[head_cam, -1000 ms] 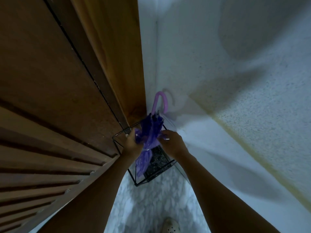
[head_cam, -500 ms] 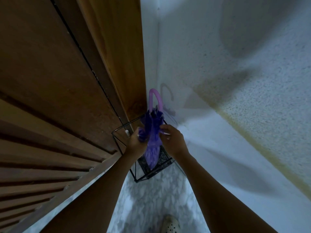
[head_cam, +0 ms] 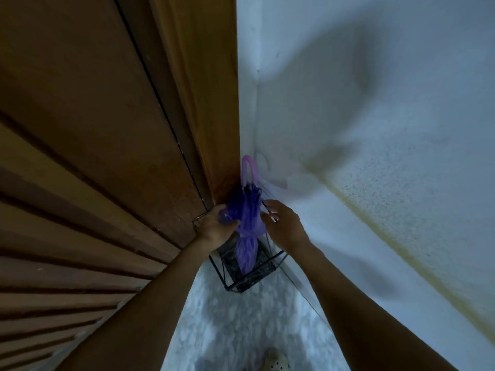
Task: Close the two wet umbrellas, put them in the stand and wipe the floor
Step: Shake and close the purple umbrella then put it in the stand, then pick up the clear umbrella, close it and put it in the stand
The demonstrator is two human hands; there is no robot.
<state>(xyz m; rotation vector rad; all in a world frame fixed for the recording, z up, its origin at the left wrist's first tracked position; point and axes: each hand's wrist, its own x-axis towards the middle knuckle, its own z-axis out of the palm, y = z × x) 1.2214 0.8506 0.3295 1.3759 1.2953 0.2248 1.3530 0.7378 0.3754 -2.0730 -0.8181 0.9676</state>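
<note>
Caught in the corner between a wooden door and a white wall: I am holding a closed purple umbrella in a black wire stand. The umbrella is pointing tip-down inside the stand's frame, its curved handle rising against the corner. My left hand is gripping the bunched fabric from the door side, fingers curled round it. My right hand is hovering just beside the umbrella on the wall side, fingers spread and straight, holding nothing (whether the thumb is brushing the fabric, I cannot tell). The stand is sitting on a pale marbled floor, and the toe of my shoe is showing at the bottom edge.
</note>
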